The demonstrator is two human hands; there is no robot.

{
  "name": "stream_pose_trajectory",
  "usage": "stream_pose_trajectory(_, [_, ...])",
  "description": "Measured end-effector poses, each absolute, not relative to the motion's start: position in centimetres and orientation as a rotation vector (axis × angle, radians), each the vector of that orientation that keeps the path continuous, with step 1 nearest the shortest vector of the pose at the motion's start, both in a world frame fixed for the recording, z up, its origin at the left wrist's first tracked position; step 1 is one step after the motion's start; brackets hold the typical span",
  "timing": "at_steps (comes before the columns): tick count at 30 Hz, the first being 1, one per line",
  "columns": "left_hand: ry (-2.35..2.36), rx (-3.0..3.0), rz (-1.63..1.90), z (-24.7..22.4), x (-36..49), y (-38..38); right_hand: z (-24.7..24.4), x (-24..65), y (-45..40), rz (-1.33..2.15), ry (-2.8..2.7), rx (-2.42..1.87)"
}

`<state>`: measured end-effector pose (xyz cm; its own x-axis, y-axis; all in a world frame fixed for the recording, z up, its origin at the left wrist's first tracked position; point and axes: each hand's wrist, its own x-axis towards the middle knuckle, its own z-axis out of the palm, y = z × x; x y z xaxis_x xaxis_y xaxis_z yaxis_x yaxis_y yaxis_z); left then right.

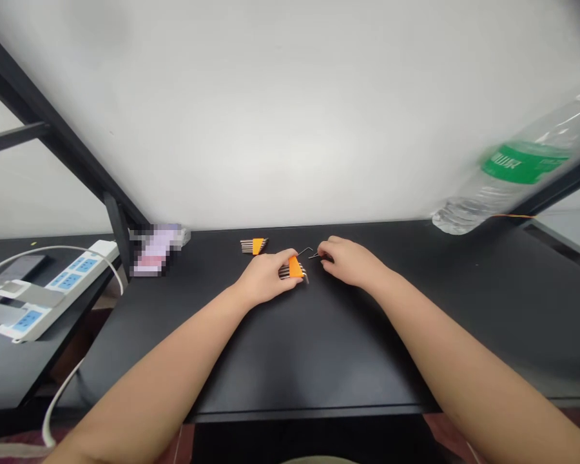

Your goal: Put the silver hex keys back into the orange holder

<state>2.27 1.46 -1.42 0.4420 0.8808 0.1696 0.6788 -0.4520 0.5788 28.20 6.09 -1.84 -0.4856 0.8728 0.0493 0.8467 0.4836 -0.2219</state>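
My left hand (267, 277) grips an orange holder (296, 267) with several metal hex keys in it, thumb on the near side and fingers on the far side. One bent key (305, 250) sticks up from the far edge of that holder. To the right, my right hand (345, 259) is closed, its fingertips pinching a small thin metal key (314, 256). A second orange holder (258, 246) with several hex keys lies on the black table (309, 361), beyond my left hand and touching nothing else.
A large clear bottle with a green label (522, 161) leans at the back right. A blurred-out packet (154, 251) lies at the back left. Further left are a white power strip (72, 283), its cable and a black frame (77, 154).
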Motion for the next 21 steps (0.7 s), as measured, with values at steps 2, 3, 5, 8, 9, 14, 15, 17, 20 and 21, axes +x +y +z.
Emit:
stream_pose_trajectory(2, [1.317,2.268,0.625,-1.3,2.3,1.4,-1.7,28.0,6.0,0.234,-2.587,-1.491])
stream_pose_trajectory(3, [1.317,2.268,0.622,-1.3,2.3,1.4,-1.7,27.9,6.0,0.228,-2.603,-1.500])
stream_pose_trajectory(5, [1.310,2.272,0.622,-1.2,2.2,1.4,-1.5,27.7,5.9,0.245,-2.642,-1.552])
stream_pose_trajectory(8, [1.282,2.278,0.632,-1.3,2.2,1.4,-1.1,27.5,5.3,0.271,-2.689,-1.608])
stream_pose_trajectory(9, [1.276,2.277,0.632,-1.3,2.2,1.5,-0.9,27.4,5.0,0.268,-2.701,-1.572])
stream_pose_trajectory(14, [1.292,2.253,0.670,-1.7,2.1,1.7,0.0,27.1,4.1,0.387,-2.594,-1.150])
stream_pose_trajectory(15, [1.292,2.249,0.682,-1.8,2.1,1.7,0.1,27.0,4.1,0.414,-2.555,-1.087])
stream_pose_trajectory(17, [1.293,2.242,0.694,-2.0,2.1,1.7,0.3,26.9,4.0,0.426,-2.501,-1.004])
stream_pose_trajectory(20, [1.298,2.234,0.704,-2.1,2.1,1.8,0.3,26.9,4.1,0.428,-2.481,-0.947])
stream_pose_trajectory(21, [1.294,2.232,0.707,-2.1,2.1,1.8,0.2,27.0,4.1,0.429,-2.477,-0.931])
